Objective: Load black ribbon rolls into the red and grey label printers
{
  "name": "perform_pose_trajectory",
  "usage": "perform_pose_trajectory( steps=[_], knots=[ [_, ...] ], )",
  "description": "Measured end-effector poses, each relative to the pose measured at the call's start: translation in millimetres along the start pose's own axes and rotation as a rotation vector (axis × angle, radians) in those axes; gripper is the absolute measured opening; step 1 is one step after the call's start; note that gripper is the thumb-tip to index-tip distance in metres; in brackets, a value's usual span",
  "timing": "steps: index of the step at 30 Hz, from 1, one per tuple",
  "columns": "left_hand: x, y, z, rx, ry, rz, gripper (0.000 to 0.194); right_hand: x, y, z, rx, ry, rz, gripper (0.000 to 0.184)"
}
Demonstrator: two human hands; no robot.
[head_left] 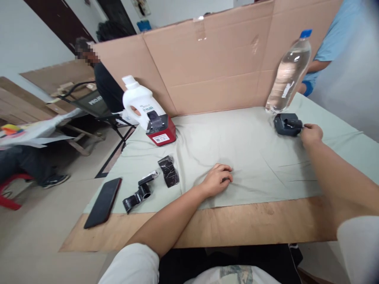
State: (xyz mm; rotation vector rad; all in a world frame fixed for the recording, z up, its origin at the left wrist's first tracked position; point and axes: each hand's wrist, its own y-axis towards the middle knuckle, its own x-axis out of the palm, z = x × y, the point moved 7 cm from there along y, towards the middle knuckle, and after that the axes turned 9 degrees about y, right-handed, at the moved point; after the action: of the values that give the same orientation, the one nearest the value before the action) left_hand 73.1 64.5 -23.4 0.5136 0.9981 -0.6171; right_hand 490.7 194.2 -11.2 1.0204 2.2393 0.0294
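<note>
My left hand (218,179) rests on the pale green cloth with its fingers loosely bent and apart, holding nothing. Over on the right, my right hand (312,135) is closed in a pinch at the end of a glossy black curled strip (293,123). That strip lies across the top of a small dark grey box (284,128); the fingertips are partly hidden. Left of my left hand lie a black strip (168,171) with a creased, shiny surface and another twisted black strip (136,198). A red and black box (161,132) with a white label stands farther back.
A clear bottle with a blue cap (288,75) stands behind the dark box. A white jug (140,98) is behind the red box. A black phone (103,203) lies near the front left edge. A cardboard partition (213,67) borders the table; people sit beyond it.
</note>
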Motion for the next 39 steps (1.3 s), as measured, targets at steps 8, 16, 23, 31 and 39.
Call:
perform_pose_trajectory(
  steps=[8,16,23,31,39],
  knots=[
    [-136.7,3.2,-110.0,-0.559,0.255,0.358,0.040,-11.6,-72.3,14.6,-0.167,-0.219,-0.219,0.043],
    [-223.3,-43.7,-235.3,-1.399,0.272,0.518,0.120,-10.3,-90.0,8.9,-0.224,-0.354,-0.271,0.039],
    [-218.0,-35.9,-221.8,-1.370,0.258,0.640,0.114,-14.7,-102.6,-3.9,-0.256,-0.319,-0.284,0.026],
    [-172.5,-9.3,-108.0,-0.864,0.200,0.583,0.102,-11.0,-131.6,-39.4,-0.428,-0.029,-0.316,0.024],
    [-110.7,-7.9,-4.5,-0.557,-0.078,0.530,0.105,59.5,-254.3,-138.1,-0.385,0.591,-0.813,0.081]
  ],
)
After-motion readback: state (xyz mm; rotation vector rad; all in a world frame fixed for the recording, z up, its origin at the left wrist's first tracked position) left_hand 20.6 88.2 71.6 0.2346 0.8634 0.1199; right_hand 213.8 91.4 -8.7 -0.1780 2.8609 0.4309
